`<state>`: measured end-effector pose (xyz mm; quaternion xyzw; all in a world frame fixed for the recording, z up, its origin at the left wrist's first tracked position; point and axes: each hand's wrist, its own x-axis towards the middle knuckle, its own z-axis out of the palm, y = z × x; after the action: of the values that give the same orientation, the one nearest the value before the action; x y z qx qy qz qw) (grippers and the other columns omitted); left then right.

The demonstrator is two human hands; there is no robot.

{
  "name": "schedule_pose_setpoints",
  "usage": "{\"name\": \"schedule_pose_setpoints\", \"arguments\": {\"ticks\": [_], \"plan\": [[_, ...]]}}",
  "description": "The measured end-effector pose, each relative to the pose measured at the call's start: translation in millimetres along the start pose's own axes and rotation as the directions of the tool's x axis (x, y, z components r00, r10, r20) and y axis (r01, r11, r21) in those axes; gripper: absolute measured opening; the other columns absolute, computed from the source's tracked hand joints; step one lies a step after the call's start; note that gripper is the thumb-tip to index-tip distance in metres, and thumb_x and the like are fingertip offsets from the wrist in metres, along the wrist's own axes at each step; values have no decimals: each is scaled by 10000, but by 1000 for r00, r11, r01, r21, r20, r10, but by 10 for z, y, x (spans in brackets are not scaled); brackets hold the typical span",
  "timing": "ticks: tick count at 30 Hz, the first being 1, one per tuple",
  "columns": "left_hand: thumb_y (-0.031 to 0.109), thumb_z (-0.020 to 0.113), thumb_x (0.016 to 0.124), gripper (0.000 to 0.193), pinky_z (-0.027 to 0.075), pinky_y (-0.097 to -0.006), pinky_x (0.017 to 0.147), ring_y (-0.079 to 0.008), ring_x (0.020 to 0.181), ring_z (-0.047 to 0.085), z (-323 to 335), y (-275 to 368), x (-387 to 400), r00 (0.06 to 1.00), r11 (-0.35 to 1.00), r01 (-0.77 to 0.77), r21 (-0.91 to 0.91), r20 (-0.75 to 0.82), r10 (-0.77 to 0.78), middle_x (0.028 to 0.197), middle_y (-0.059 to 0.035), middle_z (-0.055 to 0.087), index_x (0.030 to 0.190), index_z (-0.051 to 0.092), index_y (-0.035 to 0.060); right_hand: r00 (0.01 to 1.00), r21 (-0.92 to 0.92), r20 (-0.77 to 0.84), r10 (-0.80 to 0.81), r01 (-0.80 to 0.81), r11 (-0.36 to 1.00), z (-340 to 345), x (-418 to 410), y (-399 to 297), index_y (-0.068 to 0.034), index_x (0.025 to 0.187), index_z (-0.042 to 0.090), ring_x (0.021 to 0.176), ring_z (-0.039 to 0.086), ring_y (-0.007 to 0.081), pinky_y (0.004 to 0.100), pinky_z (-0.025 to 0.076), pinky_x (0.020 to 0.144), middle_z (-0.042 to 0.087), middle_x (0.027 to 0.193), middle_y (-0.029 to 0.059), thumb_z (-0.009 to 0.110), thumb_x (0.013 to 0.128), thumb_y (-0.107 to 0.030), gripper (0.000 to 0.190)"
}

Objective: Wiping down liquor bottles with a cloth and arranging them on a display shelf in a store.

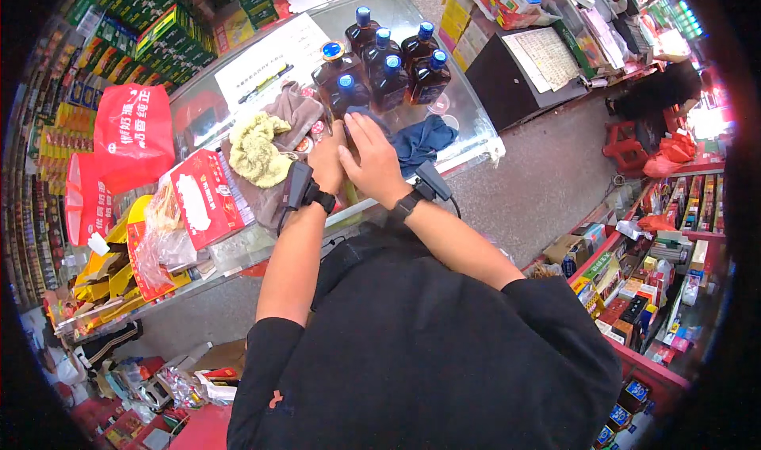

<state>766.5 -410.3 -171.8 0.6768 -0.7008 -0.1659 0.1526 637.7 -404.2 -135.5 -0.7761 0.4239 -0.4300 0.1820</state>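
Observation:
My left hand [326, 161] is beside my right hand on the glass counter, its fingers mostly hidden; what it grips is unclear. My right hand [376, 161] lies with fingers extended over a dark blue cloth [371, 117]. Just beyond the fingertips stands a dark amber glass bottle with a blue cap [346, 82]; its lower part is hidden by hands and cloth. Behind it is a bottle with a wider, orange-rimmed blue cap [333, 50]. Several similar blue-capped bottles [389, 81] stand close together to the right. Each wrist wears a strapped device.
A second blue cloth [423, 144] lies right of my right hand. Left are a yellow cloth [258, 149], a brown towel [295, 108], a red box [205, 197] and red bags [134, 135]. A pen [266, 83] rests on white paper [285, 45]. The glass counter's corner [496, 146] borders the aisle.

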Motion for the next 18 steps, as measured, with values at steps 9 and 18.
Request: {"name": "schedule_pose_setpoints", "arguments": {"ticks": [9, 18], "plan": [[232, 604, 827, 519, 524, -523, 681, -433, 802, 670, -106, 162, 51, 981, 985, 156, 76, 108, -164, 875, -257, 675, 1254, 386, 33, 925, 449, -38, 378, -322, 834, 170, -197, 127, 70, 1369, 437, 1296, 476, 345, 367, 348, 1089, 486, 1382, 256, 585, 907, -146, 530], [244, 669, 767, 572, 524, -517, 726, -442, 854, 661, -132, 155, 46, 974, 982, 185, 31, 131, -188, 940, -259, 671, 1245, 414, 61, 894, 677, 65, 443, -366, 639, 204, -449, 170, 86, 1372, 426, 1289, 490, 273, 350, 368, 1071, 491, 1387, 243, 621, 907, -183, 572]]}}
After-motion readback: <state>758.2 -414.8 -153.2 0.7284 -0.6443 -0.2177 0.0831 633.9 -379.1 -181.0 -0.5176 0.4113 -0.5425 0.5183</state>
